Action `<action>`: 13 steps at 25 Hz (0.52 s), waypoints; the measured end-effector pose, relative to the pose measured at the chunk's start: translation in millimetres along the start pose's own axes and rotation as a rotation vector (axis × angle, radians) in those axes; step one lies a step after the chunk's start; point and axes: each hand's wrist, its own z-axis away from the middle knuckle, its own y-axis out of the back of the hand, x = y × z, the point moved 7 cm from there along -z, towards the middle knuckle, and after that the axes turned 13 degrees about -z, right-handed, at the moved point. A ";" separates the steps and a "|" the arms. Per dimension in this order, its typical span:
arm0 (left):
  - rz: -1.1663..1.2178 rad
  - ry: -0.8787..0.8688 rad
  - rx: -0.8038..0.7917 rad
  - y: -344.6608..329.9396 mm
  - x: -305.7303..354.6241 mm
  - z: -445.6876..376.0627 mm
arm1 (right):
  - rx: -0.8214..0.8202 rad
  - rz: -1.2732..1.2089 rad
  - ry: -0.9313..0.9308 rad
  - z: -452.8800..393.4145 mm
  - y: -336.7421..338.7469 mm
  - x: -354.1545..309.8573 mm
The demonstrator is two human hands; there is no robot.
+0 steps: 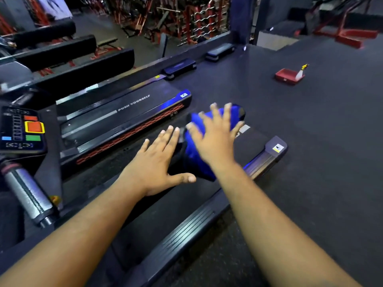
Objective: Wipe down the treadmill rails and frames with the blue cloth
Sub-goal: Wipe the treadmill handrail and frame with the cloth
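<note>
Up front, both hands reach out over the treadmill (207, 220). The right hand (215, 137) lies with fingers spread flat on the blue cloth (193, 154), which is draped over a dark bar above the belt (blur hides how tightly it presses). The left hand (157, 162) hovers just beside the cloth, fingers straight, thumb out, gripping nothing. A second treadmill (124, 119) stands to the left. Well apart on the floor sit a red box (287, 76) and a spray bottle (301, 71).
</note>
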 end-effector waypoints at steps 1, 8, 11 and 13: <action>0.028 -0.001 -0.003 -0.4 -1.0 0.4 | -0.059 -0.043 0.085 19.4 -10.0 -14.3; 0.005 -0.034 -0.011 3.1 2.0 2.8 | 0.153 -0.066 -0.268 -50.2 39.0 68.3; 0.039 -0.044 0.004 2.9 0.9 2.1 | 0.261 -0.562 -0.332 19.5 -8.0 22.2; 0.058 -0.051 0.005 2.4 0.3 2.0 | 0.276 -0.743 -0.265 67.4 -38.9 0.6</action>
